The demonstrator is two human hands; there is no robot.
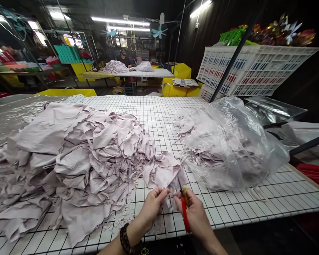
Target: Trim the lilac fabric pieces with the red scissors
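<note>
My left hand (153, 205), with a dark beaded bracelet (124, 238) at the wrist, pinches the near edge of a pale lilac cloth piece (163, 170). In my right hand (195, 212) is a pair of scissors (185, 212) with red handles, its blades pointing away from me beside the cloth. The fingers of my right hand are also close to the cloth's edge; whether they grip it I cannot tell. To the left lies a large heap of the same pale cloth pieces (95, 152), and small fabric scraps (122, 216) are scattered by its near side.
A clear plastic bag (234, 148) with more cloth pieces lies on the right of the grid-lined table (159, 113). Behind it stands a large white plastic crate (255, 71) and a slanting black pole (231, 63). Across the room a person (123, 58) sits at another table.
</note>
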